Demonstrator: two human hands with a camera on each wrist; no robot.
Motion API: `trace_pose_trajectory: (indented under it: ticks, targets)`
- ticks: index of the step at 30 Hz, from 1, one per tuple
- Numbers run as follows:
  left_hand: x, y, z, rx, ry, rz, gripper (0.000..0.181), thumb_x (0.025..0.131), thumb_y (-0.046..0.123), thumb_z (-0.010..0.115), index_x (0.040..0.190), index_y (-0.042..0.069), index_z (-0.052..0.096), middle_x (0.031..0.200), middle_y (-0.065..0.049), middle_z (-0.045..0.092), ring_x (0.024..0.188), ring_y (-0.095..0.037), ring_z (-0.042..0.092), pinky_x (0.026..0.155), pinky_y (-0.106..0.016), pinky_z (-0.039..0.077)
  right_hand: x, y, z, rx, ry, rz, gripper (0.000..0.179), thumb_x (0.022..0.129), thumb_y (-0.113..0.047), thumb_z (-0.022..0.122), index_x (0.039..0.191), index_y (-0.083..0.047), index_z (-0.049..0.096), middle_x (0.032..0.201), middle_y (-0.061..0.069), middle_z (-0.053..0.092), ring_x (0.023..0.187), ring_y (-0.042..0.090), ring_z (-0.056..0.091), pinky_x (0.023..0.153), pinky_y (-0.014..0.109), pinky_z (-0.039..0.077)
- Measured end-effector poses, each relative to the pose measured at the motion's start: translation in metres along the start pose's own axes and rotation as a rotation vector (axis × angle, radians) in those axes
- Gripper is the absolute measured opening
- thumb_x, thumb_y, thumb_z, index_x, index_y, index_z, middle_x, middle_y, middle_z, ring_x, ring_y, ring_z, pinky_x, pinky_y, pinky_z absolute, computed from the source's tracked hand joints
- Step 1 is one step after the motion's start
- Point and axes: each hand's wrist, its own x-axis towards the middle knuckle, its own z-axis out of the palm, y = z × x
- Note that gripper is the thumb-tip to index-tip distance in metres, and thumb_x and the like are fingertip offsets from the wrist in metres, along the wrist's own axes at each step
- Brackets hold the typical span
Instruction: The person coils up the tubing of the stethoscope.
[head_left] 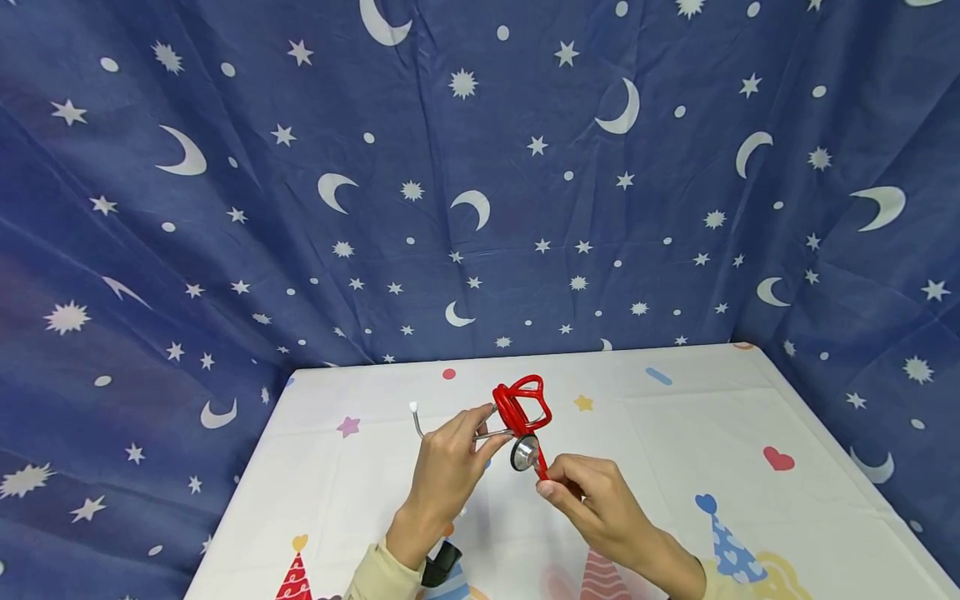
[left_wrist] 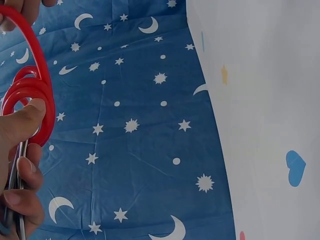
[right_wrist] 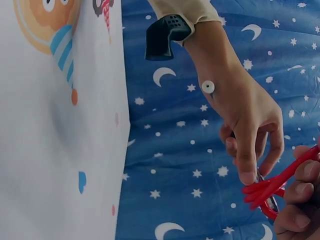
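Observation:
A stethoscope with coiled red tubing (head_left: 512, 410) is held above the table between both hands. My left hand (head_left: 452, 461) grips its metal ear tubes and the near side of the coil; one white eartip (head_left: 413, 407) sticks out to the left. In the left wrist view the thumb presses on the red loops (left_wrist: 47, 112). The round silver chest piece (head_left: 525, 452) hangs just below the coil. My right hand (head_left: 592, 500) pinches the red tube beside the chest piece between thumb and curled fingers. The right wrist view shows the tube (right_wrist: 280, 182) running between the hands.
A white tablecloth (head_left: 675, 425) printed with stars, hearts and party hats covers the table. Behind and at both sides hangs a blue curtain (head_left: 525, 208) with moons and stars. A dark wrist device (head_left: 442, 564) sits on the left wrist.

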Motion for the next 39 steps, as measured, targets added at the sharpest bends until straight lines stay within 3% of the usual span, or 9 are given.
trace_pose_trajectory:
  ticks: [5,13,18,27,35,39]
  targets:
    - [-0.001,0.001,0.0,-0.004,0.005,0.002,0.042,0.073,0.024,0.086,0.107,0.005,0.069,0.073,0.003,0.066,0.057,-0.002,0.05,0.052,-0.008,0.041,0.0,-0.006,0.002,0.026,-0.016,0.139,0.027,0.088,0.003,0.065,0.076,-0.019,0.055,0.054,-0.006,0.04,0.057,-0.011,0.029,0.044,0.009,0.027]
    - [-0.001,0.003,0.0,0.001,0.015,0.021,0.043,0.071,0.023,0.087,0.106,0.005,0.069,0.073,0.002,0.067,0.056,-0.005,0.055,0.051,-0.01,0.043,0.003,-0.01,-0.001,0.168,-0.016,0.429,0.03,0.099,-0.005,0.055,0.072,-0.017,0.058,0.055,-0.005,0.053,0.047,-0.009,0.032,0.037,0.017,0.028]
    - [-0.002,0.003,0.001,0.012,0.014,0.031,0.043,0.071,0.023,0.087,0.105,0.005,0.069,0.072,0.002,0.067,0.056,-0.005,0.057,0.052,-0.012,0.046,0.004,-0.009,-0.003,0.225,-0.023,0.498,0.029,0.101,-0.008,0.052,0.074,-0.014,0.061,0.051,0.002,0.043,0.044,-0.008,0.032,0.032,0.016,0.028]
    - [-0.006,0.009,0.006,0.026,-0.004,0.074,0.044,0.07,0.021,0.088,0.106,0.005,0.069,0.074,0.002,0.069,0.062,-0.006,0.065,0.059,-0.017,0.055,0.006,-0.003,-0.003,0.226,-0.013,0.675,0.03,0.102,-0.02,0.054,0.074,-0.011,0.061,0.057,-0.006,0.038,0.052,0.0,0.032,0.042,0.023,0.027]
    - [-0.008,0.01,0.007,0.051,-0.002,0.087,0.041,0.072,0.023,0.087,0.106,0.006,0.07,0.078,0.001,0.072,0.067,-0.006,0.068,0.06,-0.019,0.056,0.009,-0.001,-0.006,0.206,0.054,0.771,0.034,0.102,-0.026,0.055,0.073,-0.008,0.062,0.054,-0.003,0.036,0.05,0.002,0.031,0.043,0.022,0.026]
    - [-0.007,0.011,0.008,0.084,-0.013,0.122,0.04,0.076,0.025,0.084,0.108,0.007,0.07,0.079,0.001,0.071,0.067,-0.007,0.067,0.059,-0.019,0.056,0.01,-0.001,-0.006,0.219,0.085,0.805,0.034,0.101,-0.029,0.056,0.076,-0.005,0.063,0.053,-0.002,0.037,0.048,0.003,0.03,0.042,0.021,0.025]
